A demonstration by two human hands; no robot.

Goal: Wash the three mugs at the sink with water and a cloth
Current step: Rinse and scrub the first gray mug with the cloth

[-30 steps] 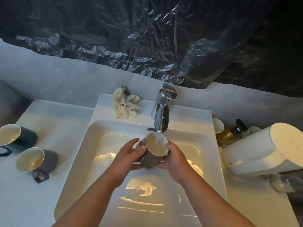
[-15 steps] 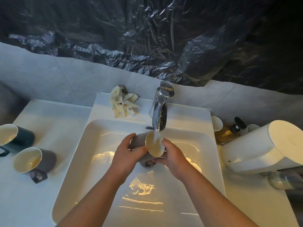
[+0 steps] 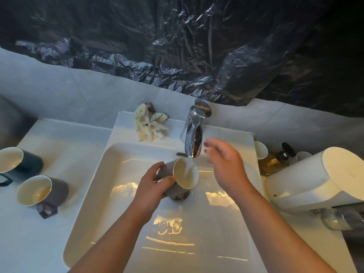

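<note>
My left hand (image 3: 152,186) grips a grey mug (image 3: 183,177) tilted over the white sink (image 3: 94,194), its cream inside turned toward the chrome tap (image 3: 194,134). Water runs from the spout into the mug. My right hand (image 3: 224,164) hovers with relaxed fingers to the right of the spout, holding nothing. On the counter at left lie two more mugs on their sides: a grey mug (image 3: 42,192) and a dark green mug (image 3: 19,162). A crumpled cream cloth (image 3: 150,125) lies on the sink's back ledge, left of the tap.
A white appliance (image 3: 319,178) lies on the right counter, with an amber bottle (image 3: 272,162) and small white cups (image 3: 261,150) behind it. Black plastic sheeting (image 3: 177,46) covers the wall above the tiles.
My right hand let go of the mug and rose toward the tap. My left hand moved the mug up under the spout, and water now runs into it.
</note>
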